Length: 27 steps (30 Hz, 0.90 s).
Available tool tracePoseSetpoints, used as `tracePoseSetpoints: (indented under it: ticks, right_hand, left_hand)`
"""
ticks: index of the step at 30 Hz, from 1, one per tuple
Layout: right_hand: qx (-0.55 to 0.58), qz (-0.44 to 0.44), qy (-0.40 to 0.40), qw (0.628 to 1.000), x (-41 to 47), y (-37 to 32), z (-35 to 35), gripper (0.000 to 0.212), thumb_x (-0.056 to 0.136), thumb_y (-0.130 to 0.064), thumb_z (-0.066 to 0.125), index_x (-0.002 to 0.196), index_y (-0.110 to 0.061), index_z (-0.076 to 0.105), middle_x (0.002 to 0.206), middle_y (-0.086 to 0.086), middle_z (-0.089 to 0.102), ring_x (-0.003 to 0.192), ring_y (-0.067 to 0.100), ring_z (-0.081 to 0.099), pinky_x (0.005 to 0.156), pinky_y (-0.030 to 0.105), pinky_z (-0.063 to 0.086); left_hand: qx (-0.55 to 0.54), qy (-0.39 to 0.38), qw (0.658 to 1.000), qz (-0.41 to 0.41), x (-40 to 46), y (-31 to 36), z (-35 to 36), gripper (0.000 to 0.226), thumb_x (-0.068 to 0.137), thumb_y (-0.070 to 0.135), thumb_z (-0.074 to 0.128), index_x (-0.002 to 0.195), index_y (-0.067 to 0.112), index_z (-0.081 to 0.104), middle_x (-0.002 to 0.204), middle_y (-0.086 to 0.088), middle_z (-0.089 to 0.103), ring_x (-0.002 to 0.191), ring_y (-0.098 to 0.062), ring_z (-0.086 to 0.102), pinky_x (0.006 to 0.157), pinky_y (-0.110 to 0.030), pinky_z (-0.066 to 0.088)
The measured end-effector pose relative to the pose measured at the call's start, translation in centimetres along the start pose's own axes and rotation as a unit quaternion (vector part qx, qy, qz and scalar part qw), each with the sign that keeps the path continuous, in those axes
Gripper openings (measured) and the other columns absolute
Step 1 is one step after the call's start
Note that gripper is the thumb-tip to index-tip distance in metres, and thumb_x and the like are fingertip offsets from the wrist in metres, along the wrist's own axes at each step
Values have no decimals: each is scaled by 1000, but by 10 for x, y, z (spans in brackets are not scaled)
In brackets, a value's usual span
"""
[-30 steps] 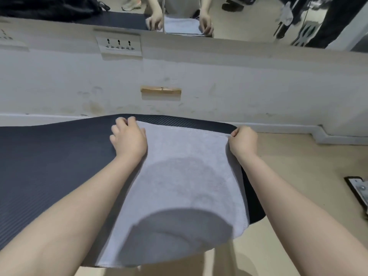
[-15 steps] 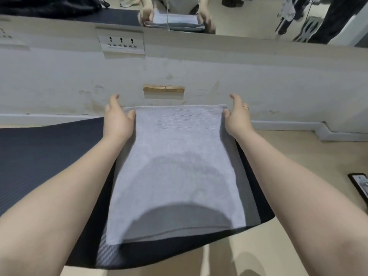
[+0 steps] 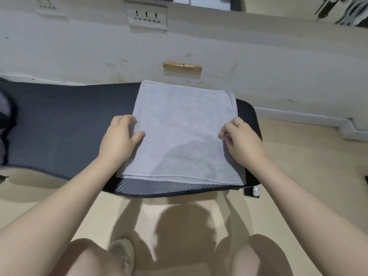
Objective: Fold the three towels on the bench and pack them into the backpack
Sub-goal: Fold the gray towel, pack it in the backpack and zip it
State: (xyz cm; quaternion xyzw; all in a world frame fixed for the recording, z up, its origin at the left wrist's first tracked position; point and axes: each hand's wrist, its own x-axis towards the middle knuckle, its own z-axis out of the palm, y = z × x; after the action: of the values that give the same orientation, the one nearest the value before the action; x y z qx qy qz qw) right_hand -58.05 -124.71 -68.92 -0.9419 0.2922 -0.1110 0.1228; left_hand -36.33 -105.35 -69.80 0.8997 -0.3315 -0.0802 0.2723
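A light grey towel lies folded in half on the right end of the dark padded bench, its doubled hems along the near edge. My left hand grips the towel's left edge, thumb on top and fingers curled at the side. My right hand, with a ring on one finger, pinches the right edge between thumb and fingers. At the far left border sits a dark shape with a grey patch, blurred; I cannot tell whether it is the backpack. No other towel shows.
A white wall with a socket strip and a small wooden block stands just behind the bench. Beige floor surrounds it. A small white object lies on the floor by the bench's near right corner. My knees and a shoe show below.
Both hands carried the towel's far edge up and back toward me, folding it in half. They now hold its left and right edges, and the view has tilted down.
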Motion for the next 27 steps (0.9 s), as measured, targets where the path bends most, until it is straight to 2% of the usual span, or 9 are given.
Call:
tracePoseSetpoints:
  ticks: [2, 4, 7, 9, 11, 15, 17, 22, 27]
  right_hand:
    - [-22, -107, -33, 993, -11, -7, -6, 9, 83, -2, 54, 87, -5, 61, 92, 13, 56, 80, 34, 55, 59, 30, 30]
    - [-24, -165, -70, 984, -26, -12, -8, 8, 87, -12, 53, 89, -9, 60, 91, 9, 56, 81, 30, 55, 59, 31, 33]
    - [-20, -181, -113, 977, -45, -11, -2, 19, 90, -28, 47, 87, -12, 55, 89, 5, 55, 85, 26, 53, 70, 34, 40]
    - [-23, -191, -119, 974, -57, -6, 2, 30, 86, -39, 41, 81, -13, 54, 85, 4, 54, 81, 25, 51, 71, 33, 40]
    - [-31, -186, -135, 973, -66, 0, 0, 30, 83, -43, 51, 83, -13, 55, 88, 2, 54, 83, 21, 49, 72, 31, 41]
    - [-70, -218, -131, 965, -77, 8, -3, 22, 77, -28, 69, 89, -14, 58, 96, 2, 58, 85, 25, 58, 72, 30, 48]
    - [-64, -230, -111, 965, -78, 9, -7, 11, 82, -24, 58, 88, -14, 60, 93, 1, 61, 79, 24, 61, 66, 30, 51]
    - [-72, -235, -75, 966, -75, 8, -15, 35, 76, -16, 31, 78, -14, 66, 78, 0, 65, 63, 25, 63, 52, 29, 52]
    - [-74, -219, -7, 973, -72, 8, -30, 31, 69, -10, 37, 74, -11, 67, 75, 4, 64, 63, 27, 62, 55, 19, 37]
  left_hand:
    - [-10, 6, 1000, -3, -19, -2, -3, 27, 84, 23, 65, 107, 9, 58, 125, -7, 42, 103, -25, 50, 81, -30, 38]
    - [-8, 4, 1000, -4, -40, -4, -3, 19, 83, 21, 66, 97, 8, 61, 122, -5, 43, 106, -21, 49, 81, -26, 34]
    - [2, -14, 1000, 4, -63, -8, -3, 21, 82, 21, 67, 99, 9, 62, 124, -4, 44, 114, -21, 45, 85, -24, 31]
    - [13, -44, 999, 20, -79, -14, -6, 31, 80, 24, 70, 106, 11, 61, 128, -5, 43, 119, -24, 41, 93, -31, 35]
    - [38, -60, 996, 51, -90, -22, -9, 36, 77, 23, 73, 109, 12, 61, 129, -8, 44, 119, -28, 42, 97, -40, 38]
    - [46, -10, 995, 91, -93, -31, -12, 22, 83, 4, 63, 104, 8, 64, 118, -9, 52, 95, -28, 52, 83, -34, 41]
    - [25, 15, 997, 72, -90, -32, -13, 21, 82, -2, 58, 101, 7, 64, 110, -6, 51, 80, -20, 49, 79, -33, 44]
    - [-13, 44, 998, 45, -91, -25, -13, 24, 77, -9, 52, 93, 7, 61, 97, 2, 42, 71, -17, 46, 74, -29, 39]
    - [67, 17, 979, 191, -91, -31, -24, 27, 67, -19, 60, 82, 3, 64, 89, -9, 54, 70, -23, 51, 64, -29, 38]
